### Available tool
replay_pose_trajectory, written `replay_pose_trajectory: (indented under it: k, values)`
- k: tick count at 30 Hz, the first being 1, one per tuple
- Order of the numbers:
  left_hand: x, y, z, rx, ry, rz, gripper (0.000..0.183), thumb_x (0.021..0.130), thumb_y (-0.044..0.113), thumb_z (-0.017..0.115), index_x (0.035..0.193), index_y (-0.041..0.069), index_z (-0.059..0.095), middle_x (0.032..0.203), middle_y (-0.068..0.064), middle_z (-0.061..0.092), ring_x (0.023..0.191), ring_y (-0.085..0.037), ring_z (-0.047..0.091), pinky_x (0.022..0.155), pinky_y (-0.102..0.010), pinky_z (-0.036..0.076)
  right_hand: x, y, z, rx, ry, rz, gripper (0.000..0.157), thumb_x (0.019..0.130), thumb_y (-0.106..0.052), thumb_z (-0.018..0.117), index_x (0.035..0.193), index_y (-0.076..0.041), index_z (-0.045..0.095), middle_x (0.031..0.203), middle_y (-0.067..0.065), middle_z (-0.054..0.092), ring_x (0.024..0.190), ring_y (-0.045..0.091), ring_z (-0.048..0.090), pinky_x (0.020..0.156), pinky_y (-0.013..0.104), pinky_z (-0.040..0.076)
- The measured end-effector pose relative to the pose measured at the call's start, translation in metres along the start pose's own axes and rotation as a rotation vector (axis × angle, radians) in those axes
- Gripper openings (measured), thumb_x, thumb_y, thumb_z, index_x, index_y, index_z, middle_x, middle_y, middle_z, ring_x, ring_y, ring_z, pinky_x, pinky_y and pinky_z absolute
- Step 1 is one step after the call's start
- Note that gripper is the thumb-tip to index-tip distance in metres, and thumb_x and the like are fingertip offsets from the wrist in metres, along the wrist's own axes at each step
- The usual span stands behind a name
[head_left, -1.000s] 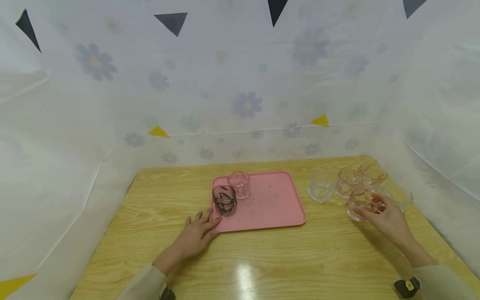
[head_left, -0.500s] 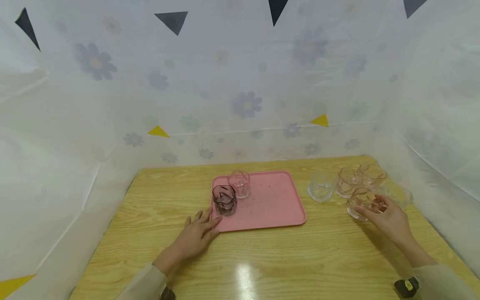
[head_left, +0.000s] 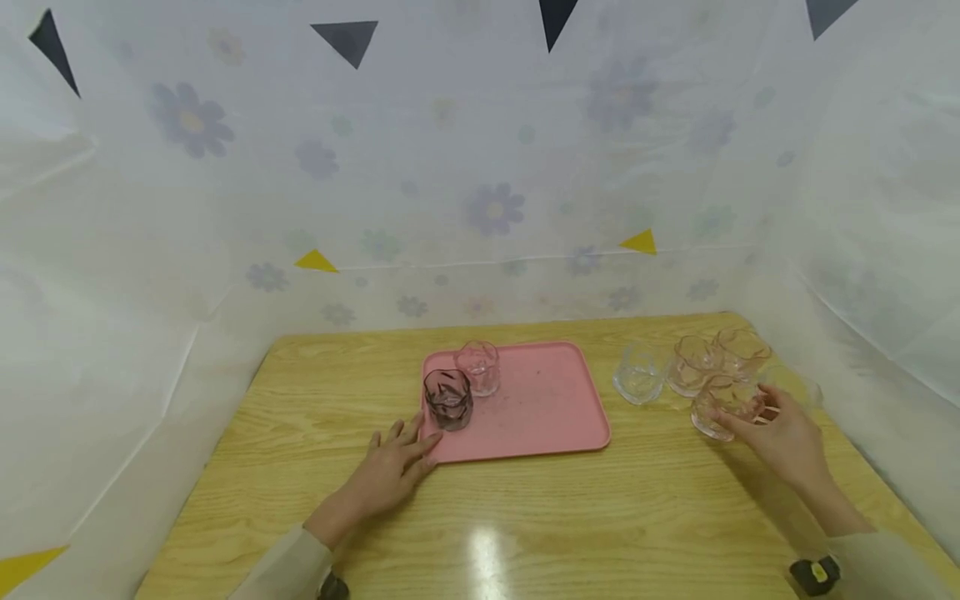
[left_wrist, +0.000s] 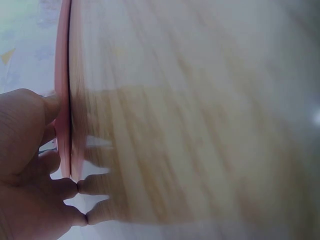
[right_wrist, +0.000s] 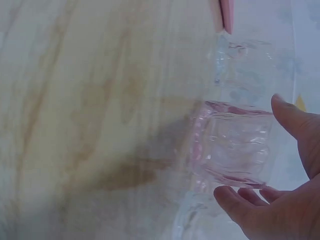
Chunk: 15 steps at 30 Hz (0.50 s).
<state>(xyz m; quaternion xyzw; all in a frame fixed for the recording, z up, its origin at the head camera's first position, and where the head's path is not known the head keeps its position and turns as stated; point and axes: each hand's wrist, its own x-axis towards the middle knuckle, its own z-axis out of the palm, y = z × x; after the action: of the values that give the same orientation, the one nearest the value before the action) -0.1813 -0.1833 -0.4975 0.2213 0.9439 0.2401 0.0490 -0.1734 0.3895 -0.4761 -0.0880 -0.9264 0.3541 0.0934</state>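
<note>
Right hand (head_left: 783, 437) pinched clear, pink-tinged glass (head_left: 723, 396) between thumb and fingers, right side of head view; glass upright, rim wavy, walls rippled, though whether base touched table (head_left: 600, 517) was hard to tell. Left hand (head_left: 386, 475), fingers spread, touched lower-left corner of pink tray (head_left: 540, 417), mid-frame, which bore smoky purple glass (head_left: 448, 402) and pale pink glass (head_left: 482, 367).

the tray (head_left: 540, 408) is pink, the table (head_left: 600, 517) wood-grained yellow.
</note>
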Motion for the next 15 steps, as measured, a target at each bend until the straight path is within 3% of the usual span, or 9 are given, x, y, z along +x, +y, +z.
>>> replay_pose_trajectory:
  k: [2,5,7,9,11,13,15]
  values:
    - [0.000,0.000,0.000,0.001,0.000,0.000,0.047,0.111,0.033,0.054,0.155,0.016,0.054,0.173,-0.021,0.022,0.154,-0.060,0.022,0.121,-0.083,0.008,-0.002,-0.004,-0.004,-0.001,0.015,-0.005,0.103,0.095,-0.046,0.078,0.158,0.016,0.026,0.142,0.044,0.049,0.124,0.062,0.054,0.071,0.017,0.054]
    - [0.000,0.000,0.000,-0.002,0.000,0.004,0.047,0.111,0.033,0.054,0.155,0.016,0.054,0.172,-0.022,0.022,0.154,-0.061,0.023,0.120,-0.083,0.008,-0.005,-0.013,-0.009,0.006,0.050,-0.032,0.100,0.096,-0.044,0.077,0.161,0.012,0.025,0.144,0.047,0.045,0.125,0.065,0.050,0.089,0.051,0.059]
    - [0.000,0.000,0.000,-0.004,0.006,0.010,0.047,0.111,0.032,0.055,0.154,0.015,0.055,0.172,-0.023,0.024,0.153,-0.061,0.024,0.120,-0.084,0.009,-0.007,-0.021,-0.013,0.011,0.086,-0.064,0.095,0.097,-0.042,0.076,0.161,0.009,0.028,0.145,0.047,0.045,0.127,0.064,0.049,0.098,0.053,0.056]
    - [0.000,0.001,-0.001,-0.008,0.005,0.011,0.047,0.111,0.032,0.055,0.154,0.015,0.055,0.172,-0.023,0.024,0.153,-0.061,0.024,0.119,-0.084,0.009,-0.007,-0.030,-0.015,0.031,0.125,-0.111,0.090,0.096,-0.038,0.078,0.160,0.007,0.033,0.146,0.043,0.047,0.128,0.060,0.049,0.102,0.027,0.053]
    - [0.000,0.001,-0.001,-0.008,-0.001,0.004,0.047,0.111,0.033,0.054,0.155,0.016,0.054,0.172,-0.022,0.022,0.154,-0.061,0.023,0.120,-0.084,0.008,-0.007,-0.040,-0.015,0.053,0.140,-0.154,0.086,0.096,-0.036,0.079,0.158,0.007,0.037,0.147,0.039,0.049,0.129,0.055,0.048,0.094,0.003,0.041]
    - [0.000,0.001,-0.001,-0.011,-0.002,0.003,0.047,0.111,0.033,0.054,0.155,0.015,0.054,0.173,-0.022,0.022,0.154,-0.061,0.022,0.120,-0.084,0.008,-0.006,-0.050,-0.013,0.084,0.123,-0.181,0.085,0.096,-0.035,0.079,0.158,0.006,0.038,0.150,0.035,0.050,0.131,0.053,0.048,0.084,-0.007,0.031]
    - [0.000,0.002,-0.002,-0.011,-0.010,-0.001,0.048,0.112,0.034,0.053,0.156,0.015,0.053,0.173,-0.021,0.020,0.155,-0.060,0.021,0.120,-0.083,0.007,-0.004,-0.060,-0.009,0.116,0.083,-0.199,0.083,0.097,-0.035,0.078,0.159,0.004,0.037,0.152,0.033,0.049,0.132,0.049,0.049,0.084,-0.008,0.031]
